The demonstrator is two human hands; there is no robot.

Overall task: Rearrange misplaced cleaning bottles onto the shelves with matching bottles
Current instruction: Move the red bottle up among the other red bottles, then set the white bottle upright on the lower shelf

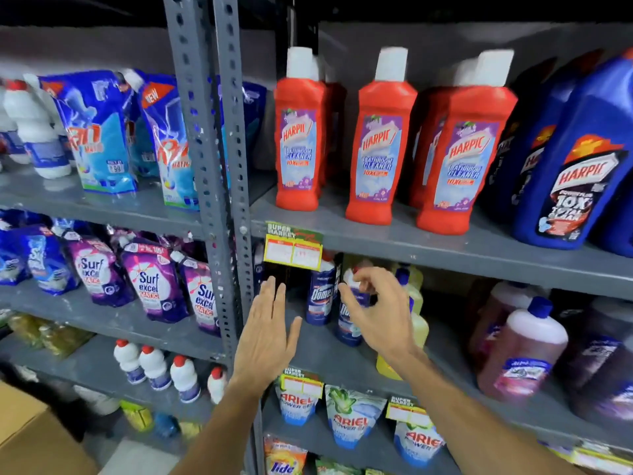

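Two dark blue Domex bottles stand on the middle shelf (329, 358) of the right rack. One Domex bottle (320, 296) stands free. My right hand (380, 310) hovers with curled, parted fingers around the top of the second Domex bottle (347, 323), partly hiding it; a grip is not visible. My left hand (269, 330) is flat and open, fingers up, just left of the bottles. Red Harpic bathroom cleaner bottles (376, 149) stand on the shelf above, with big blue Harpic bottles (575, 173) to their right.
Yellow bottles (416, 303) stand behind my right hand, pink ones (520, 354) further right. Ariel pouches (352, 416) fill the shelf below. The left rack holds Rin and Surf Excel pouches (150, 279) and white bottles (154, 366). A cardboard box (30, 437) sits bottom left.
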